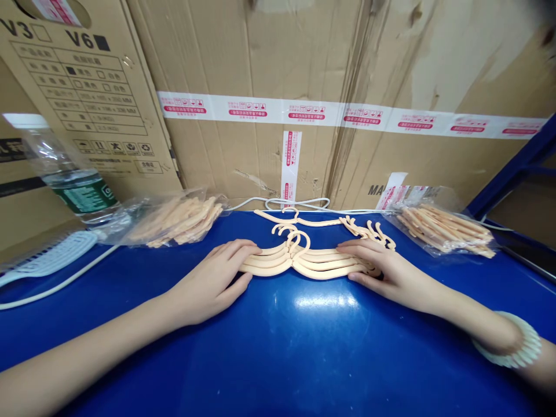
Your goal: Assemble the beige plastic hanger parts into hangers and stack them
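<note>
A small stack of cream plastic hangers (310, 260) lies flat on the blue table (304, 347), hooks pointing away from me. My left hand (215, 281) clasps the stack's left end, fingers over the top and thumb at the near edge. My right hand (388, 269) holds the right end the same way. Behind the stack lies a single hanger (304, 220), with a few more loose hangers (369, 230) at its right end.
A clear bag of hangers (176, 220) lies at the back left, another bag of hangers (447, 229) at the back right. A water bottle (72, 179), a pale comb (47, 255) and a white cable (56, 284) sit at the left. Cardboard boxes (304, 87) wall the back.
</note>
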